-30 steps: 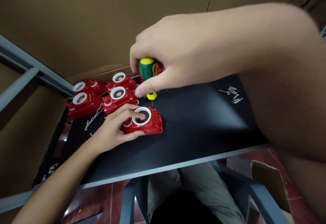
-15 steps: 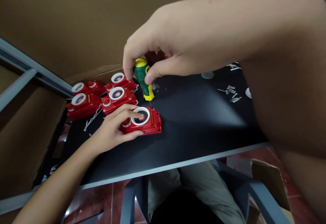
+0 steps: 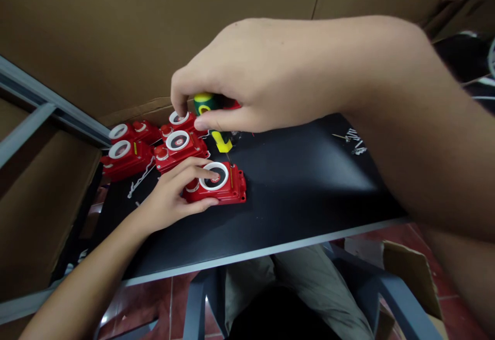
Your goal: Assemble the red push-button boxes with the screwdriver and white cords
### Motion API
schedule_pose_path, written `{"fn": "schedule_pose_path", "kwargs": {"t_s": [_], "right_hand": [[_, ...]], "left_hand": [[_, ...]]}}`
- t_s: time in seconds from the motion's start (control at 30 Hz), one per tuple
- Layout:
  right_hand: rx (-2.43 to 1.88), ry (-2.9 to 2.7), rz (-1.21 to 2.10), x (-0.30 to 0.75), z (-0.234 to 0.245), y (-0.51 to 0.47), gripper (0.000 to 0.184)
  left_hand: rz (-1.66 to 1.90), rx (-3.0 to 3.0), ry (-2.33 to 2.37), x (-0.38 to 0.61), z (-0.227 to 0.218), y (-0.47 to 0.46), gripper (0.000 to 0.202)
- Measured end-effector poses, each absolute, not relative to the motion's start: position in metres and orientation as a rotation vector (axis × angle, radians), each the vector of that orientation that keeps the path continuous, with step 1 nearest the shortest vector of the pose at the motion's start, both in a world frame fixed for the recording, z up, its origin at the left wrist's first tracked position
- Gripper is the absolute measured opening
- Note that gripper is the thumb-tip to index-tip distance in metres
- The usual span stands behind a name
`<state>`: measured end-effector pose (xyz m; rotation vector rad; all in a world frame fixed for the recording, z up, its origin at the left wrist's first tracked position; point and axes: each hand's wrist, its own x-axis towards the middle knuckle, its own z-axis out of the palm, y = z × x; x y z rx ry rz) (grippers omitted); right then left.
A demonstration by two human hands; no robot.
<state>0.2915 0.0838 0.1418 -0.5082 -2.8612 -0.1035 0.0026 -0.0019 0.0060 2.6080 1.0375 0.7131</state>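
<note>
My right hand is closed round the green and yellow handle of a screwdriver. The tool stands slightly tilted, and its thin shaft reaches down to the far right corner of a red alarm box with a white-ringed round front. Whether the tip sits in a screw is too small to tell. My left hand grips that box from its left side, fingers over the top and the white ring, thumb along the near edge. The box lies flat on the black tabletop.
Several similar red boxes stand at the back left, white cords beside them. Small screws and metal bits lie to the right. Cardboard walls the back, and a grey metal frame the left. The table's pale front edge is close to my lap.
My right hand has turned and shifted left round the screwdriver handle, its forearm lower in view. My left hand and the box under it have hardly moved.
</note>
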Motion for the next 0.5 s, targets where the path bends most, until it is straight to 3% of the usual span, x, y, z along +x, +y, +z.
{"fn": "schedule_pose_path", "kwargs": {"t_s": [0.37,0.5], "right_hand": [[-0.734,-2.730,-0.308,0.282,0.140,0.074,0.032],[-0.835,-2.643,-0.292,0.273,0.134,0.071,0.047]], "left_hand": [[0.692,2.609,1.065,0.001,0.005,-0.003,0.038],[0.704,2.622,1.049,0.001,0.004,-0.003,0.038]]}}
